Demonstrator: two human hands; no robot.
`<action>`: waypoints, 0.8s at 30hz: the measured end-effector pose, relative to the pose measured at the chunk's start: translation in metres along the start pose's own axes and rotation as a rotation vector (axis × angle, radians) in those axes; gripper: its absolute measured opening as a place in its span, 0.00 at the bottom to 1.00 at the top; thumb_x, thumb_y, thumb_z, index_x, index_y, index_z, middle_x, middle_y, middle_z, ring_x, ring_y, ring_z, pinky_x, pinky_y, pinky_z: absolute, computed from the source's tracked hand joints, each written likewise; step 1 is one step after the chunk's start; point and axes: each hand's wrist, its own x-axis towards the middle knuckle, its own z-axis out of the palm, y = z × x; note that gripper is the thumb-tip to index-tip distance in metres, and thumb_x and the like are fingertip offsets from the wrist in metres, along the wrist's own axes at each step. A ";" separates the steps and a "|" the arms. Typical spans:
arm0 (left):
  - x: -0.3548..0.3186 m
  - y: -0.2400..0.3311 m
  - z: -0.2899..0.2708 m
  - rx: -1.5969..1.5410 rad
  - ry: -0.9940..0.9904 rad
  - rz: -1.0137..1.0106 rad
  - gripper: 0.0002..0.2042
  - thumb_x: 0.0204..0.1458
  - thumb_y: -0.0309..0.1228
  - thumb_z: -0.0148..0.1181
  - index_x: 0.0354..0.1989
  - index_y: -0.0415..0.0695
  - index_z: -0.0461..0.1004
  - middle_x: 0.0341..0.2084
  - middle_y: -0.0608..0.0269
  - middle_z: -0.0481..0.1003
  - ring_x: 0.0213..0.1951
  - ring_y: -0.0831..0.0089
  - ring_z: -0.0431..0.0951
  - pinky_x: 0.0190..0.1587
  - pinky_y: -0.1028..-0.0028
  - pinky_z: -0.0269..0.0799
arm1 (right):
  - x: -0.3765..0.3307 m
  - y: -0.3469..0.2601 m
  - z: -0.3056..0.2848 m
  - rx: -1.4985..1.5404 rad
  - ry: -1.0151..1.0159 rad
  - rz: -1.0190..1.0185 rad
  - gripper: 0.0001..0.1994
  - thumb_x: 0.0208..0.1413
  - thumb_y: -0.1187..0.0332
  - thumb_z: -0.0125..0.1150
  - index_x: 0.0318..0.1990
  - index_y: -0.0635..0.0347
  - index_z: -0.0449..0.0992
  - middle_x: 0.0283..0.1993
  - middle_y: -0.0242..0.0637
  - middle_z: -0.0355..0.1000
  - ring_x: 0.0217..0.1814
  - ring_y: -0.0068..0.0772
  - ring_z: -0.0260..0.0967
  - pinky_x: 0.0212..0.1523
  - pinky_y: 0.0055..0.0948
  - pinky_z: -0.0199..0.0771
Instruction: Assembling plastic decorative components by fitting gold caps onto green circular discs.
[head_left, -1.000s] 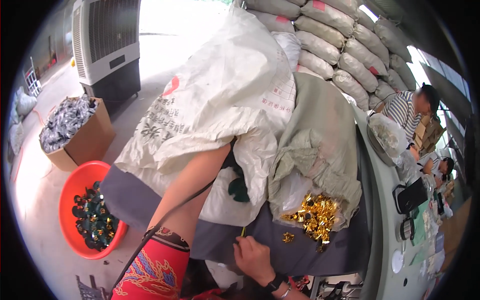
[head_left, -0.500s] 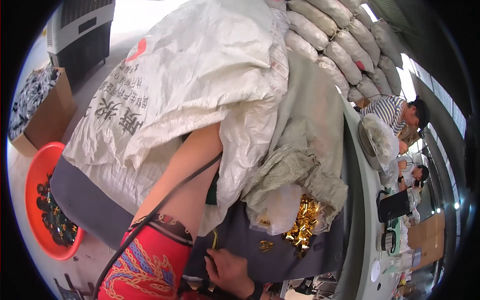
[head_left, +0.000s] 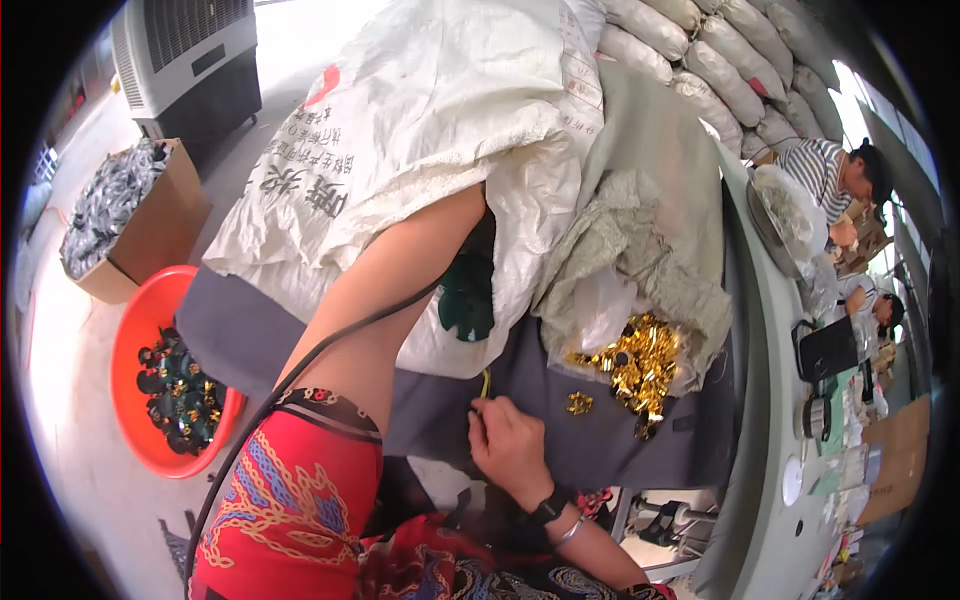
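Head view: the left arm runs up from the lower edge and goes into the mouth of a large white woven sack (head_left: 420,130) lying on the tabletop (head_left: 250,330). The left hand is hidden inside the sack, so I cannot tell how its fingers are set. A dark green piece (head_left: 467,300) shows in the sack's opening just right of the forearm. A black cable (head_left: 330,350) runs along the arm.

The right hand (head_left: 510,445) rests on the grey cloth of the tabletop, near its front edge, with the fingers (head_left: 485,415) curled close together and pinching a thin yellow-green stem (head_left: 486,383) that stands up from the fingertips. A black band sits on its wrist.

Just right of those fingers lies a single small gold ornament (head_left: 578,403), apart from the hand. Further right and slightly above it is a heap of shiny gold ornaments (head_left: 635,360), spilling from a crumpled pale bag (head_left: 640,260).

Well to the left of the fingers, down on the floor, stands a red basin (head_left: 135,400) with dark green and gold pieces in it. Above it is a cardboard box (head_left: 150,230) full of grey scraps, and beyond that a grey cooler unit (head_left: 190,50).

Far to the right, other people (head_left: 835,175) sit at a long table, with stacked sacks (head_left: 720,60) behind
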 end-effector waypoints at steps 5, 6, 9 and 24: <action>-0.016 0.037 -0.016 -0.025 0.108 0.168 0.29 0.50 0.41 0.59 0.60 0.41 0.64 0.50 0.41 0.72 0.53 0.47 0.72 0.53 0.60 0.68 | -0.002 0.001 0.002 -0.002 0.050 0.008 0.06 0.51 0.72 0.60 0.35 0.60 0.71 0.31 0.40 0.70 0.25 0.46 0.71 0.25 0.39 0.73; -0.022 0.043 -0.017 -0.016 0.120 0.186 0.29 0.50 0.41 0.59 0.60 0.41 0.64 0.50 0.41 0.73 0.53 0.47 0.72 0.53 0.60 0.68 | -0.003 0.001 0.003 -0.011 0.054 0.009 0.06 0.51 0.72 0.60 0.35 0.60 0.71 0.30 0.41 0.70 0.25 0.46 0.71 0.25 0.39 0.73; -0.035 0.052 -0.024 0.039 0.146 0.193 0.30 0.50 0.42 0.60 0.60 0.41 0.64 0.50 0.41 0.73 0.53 0.46 0.73 0.53 0.60 0.69 | -0.004 0.001 0.004 -0.029 0.081 -0.012 0.06 0.51 0.72 0.60 0.35 0.61 0.71 0.30 0.40 0.71 0.27 0.45 0.72 0.26 0.39 0.73; -0.181 0.064 -0.113 0.420 -0.089 -0.318 0.23 0.47 0.36 0.63 0.52 0.38 0.73 0.39 0.42 0.77 0.41 0.48 0.78 0.44 0.58 0.73 | -0.005 0.001 0.008 -0.006 0.118 -0.025 0.04 0.51 0.72 0.59 0.34 0.60 0.71 0.31 0.40 0.73 0.28 0.47 0.72 0.28 0.40 0.73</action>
